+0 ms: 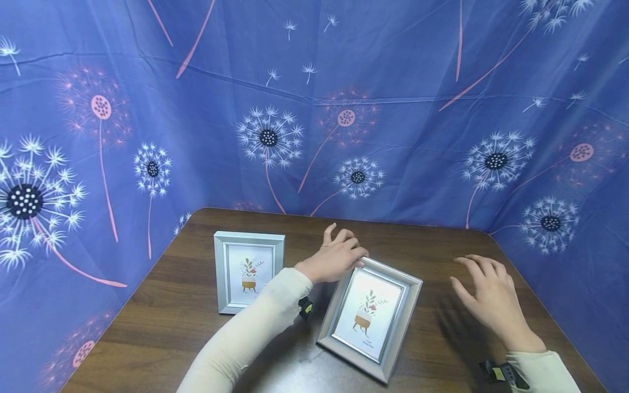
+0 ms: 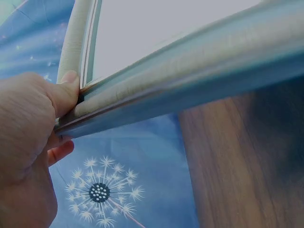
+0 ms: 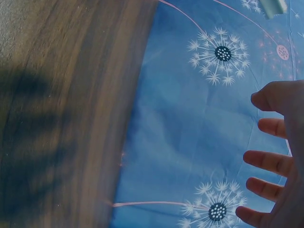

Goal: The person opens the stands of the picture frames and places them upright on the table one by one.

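Note:
A silver picture frame (image 1: 407, 322) with a potted-plant print leans tilted in the head view. My left hand (image 1: 334, 260) pinches its upper left corner; in the left wrist view the thumb of the left hand (image 2: 28, 128) lies on the front of the silver frame (image 2: 171, 76), with fingers behind its edge. To the right, my right hand (image 1: 496, 305) hovers above the table, holding nothing, its fingers apart and slightly bent. The right wrist view shows that hand (image 3: 280, 161) with its fingers spread.
A pale blue-white picture frame (image 1: 222, 273) with a similar print stands on the left of the brown wooden table (image 1: 142, 327), partly behind my left sleeve. A blue cloth (image 1: 206, 136) with dandelion patterns hangs around the table's back and sides.

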{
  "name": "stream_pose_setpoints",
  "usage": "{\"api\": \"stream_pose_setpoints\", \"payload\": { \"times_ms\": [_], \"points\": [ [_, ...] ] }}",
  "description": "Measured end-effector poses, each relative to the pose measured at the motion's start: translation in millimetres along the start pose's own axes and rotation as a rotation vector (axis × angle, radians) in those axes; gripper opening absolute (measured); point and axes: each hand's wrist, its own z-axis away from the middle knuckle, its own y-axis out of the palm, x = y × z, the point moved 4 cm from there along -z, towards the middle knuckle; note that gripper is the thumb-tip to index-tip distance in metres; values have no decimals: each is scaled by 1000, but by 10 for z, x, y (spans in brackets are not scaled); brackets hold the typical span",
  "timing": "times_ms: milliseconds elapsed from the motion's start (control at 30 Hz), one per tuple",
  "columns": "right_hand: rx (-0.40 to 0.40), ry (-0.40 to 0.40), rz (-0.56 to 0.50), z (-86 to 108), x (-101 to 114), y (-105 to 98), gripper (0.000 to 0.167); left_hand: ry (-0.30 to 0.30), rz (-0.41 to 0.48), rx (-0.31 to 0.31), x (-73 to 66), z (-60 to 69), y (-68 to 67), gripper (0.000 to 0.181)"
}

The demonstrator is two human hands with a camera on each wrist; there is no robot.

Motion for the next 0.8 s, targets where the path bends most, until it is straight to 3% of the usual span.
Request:
{"api": "stream_pose_setpoints", "payload": {
  "times_ms": [333,800],
  "points": [
    [-9,-72,-5,6,-56,-38,39,51,54,-102,-38,24,-121,29],
    [1,-186,-20,11,-108,-8,36,205,104,-259,-126,66,-294,29]
  ]
}}
